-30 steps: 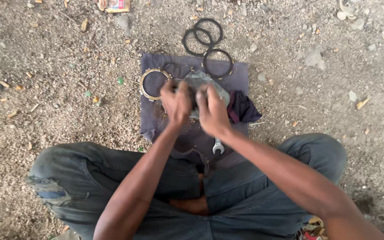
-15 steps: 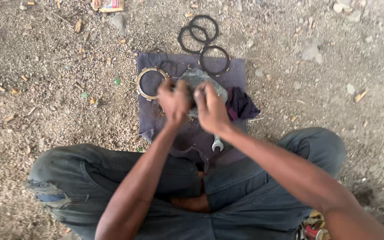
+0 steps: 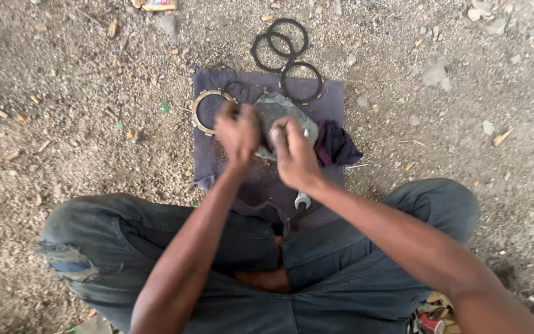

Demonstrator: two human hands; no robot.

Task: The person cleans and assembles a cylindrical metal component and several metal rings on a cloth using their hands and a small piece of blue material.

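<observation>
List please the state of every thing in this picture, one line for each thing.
left hand: blurred, gripping the grey metal part
right hand: closed on the same part
grey metal part: held between both hands, over the cloth
purple cloth: spread flat on the ground
black rings: lying flat, overlapping
brass ring: lying flat on the cloth
wrench: lying on the cloth

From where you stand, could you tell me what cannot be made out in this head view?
- Grey metal part: its near side is hidden behind the left hand and right hand.
- Left hand: motion-blurred, so its grip is unclear.
- Wrench: only its head shows, the rest is under the right forearm.
- Red object: cut off by the bottom edge.
- Small rings on the cloth: too small to count.
</observation>
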